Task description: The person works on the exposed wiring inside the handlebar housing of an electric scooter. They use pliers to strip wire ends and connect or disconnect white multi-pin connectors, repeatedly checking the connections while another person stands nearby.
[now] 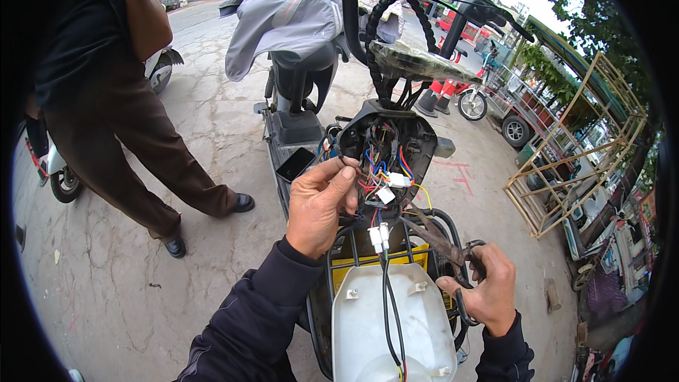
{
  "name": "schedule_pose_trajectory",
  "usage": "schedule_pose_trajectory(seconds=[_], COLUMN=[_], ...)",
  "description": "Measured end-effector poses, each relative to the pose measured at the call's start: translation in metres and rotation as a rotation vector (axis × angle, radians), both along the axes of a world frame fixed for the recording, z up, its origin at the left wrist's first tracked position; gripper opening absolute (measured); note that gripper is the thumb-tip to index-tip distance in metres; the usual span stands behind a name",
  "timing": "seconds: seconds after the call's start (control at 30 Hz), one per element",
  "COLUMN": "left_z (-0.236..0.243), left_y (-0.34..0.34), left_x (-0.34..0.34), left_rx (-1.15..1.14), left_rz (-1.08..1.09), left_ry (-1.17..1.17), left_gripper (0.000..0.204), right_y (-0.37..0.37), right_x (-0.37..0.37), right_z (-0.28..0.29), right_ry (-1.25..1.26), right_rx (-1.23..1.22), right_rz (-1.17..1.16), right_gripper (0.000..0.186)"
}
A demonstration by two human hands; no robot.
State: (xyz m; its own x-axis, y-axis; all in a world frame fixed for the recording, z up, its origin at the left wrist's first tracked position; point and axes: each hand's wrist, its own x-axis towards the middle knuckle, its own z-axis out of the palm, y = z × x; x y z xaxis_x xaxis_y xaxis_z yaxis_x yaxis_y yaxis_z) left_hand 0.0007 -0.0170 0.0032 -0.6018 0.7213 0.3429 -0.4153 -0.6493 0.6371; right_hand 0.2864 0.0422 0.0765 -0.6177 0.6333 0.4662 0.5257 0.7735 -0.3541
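The front housing (422,131) of an electric scooter is open, and a tangle of coloured wires (373,182) spills out of it. My left hand (318,205) is at the left of the tangle, thumb and forefinger pinched on what looks like a thin dark wire. In my right hand (493,288) are worn scissors (440,239), their blades pointing up and left toward the wires. White plugs (385,194) hang among the strands. Below them, white connectors (379,238) join dark cables running down over a white plastic cover (357,322), which lies inner side up on the front rack.
A person in brown trousers (134,148) stands at the left, close to the scooter. A phone (296,164) lies on the footboard; a grey jacket (290,25) drapes the seat. To the right are a wooden frame (537,191) and a cargo tricycle (514,129).
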Motion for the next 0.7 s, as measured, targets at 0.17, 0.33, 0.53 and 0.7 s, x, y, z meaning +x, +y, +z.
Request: schedule_pose_trajectory(seconds=[0.17,0.33,0.53,0.7], left_z=[0.0007,0.0003,-0.0017,-0.0029], left_y=[-0.0005,-0.0008,-0.0011,-0.0014], left_x=[0.0001,0.0004,0.0016,0.0029], left_rx=[0.001,-0.016,0.124,0.160], left_rz=[-0.002,0.003,0.113,0.158], left_ry=[0.006,0.038,0.305,0.404], left_gripper=[0.017,0.016,0.012,0.012], right_y=[0.0026,0.0044,0.0048,0.0048], right_x=[-0.0003,0.0009,0.0010,0.0023], right_z=[-0.0032,-0.0033,-0.0043,-0.0052], right_ry=[0.017,-0.010,0.000,-0.020], right_rx=[-0.005,-0.012,-0.020,-0.011], right_rz=[0.001,-0.017,-0.008,0.006], right_gripper=[0.053,0.053,0.052,0.057])
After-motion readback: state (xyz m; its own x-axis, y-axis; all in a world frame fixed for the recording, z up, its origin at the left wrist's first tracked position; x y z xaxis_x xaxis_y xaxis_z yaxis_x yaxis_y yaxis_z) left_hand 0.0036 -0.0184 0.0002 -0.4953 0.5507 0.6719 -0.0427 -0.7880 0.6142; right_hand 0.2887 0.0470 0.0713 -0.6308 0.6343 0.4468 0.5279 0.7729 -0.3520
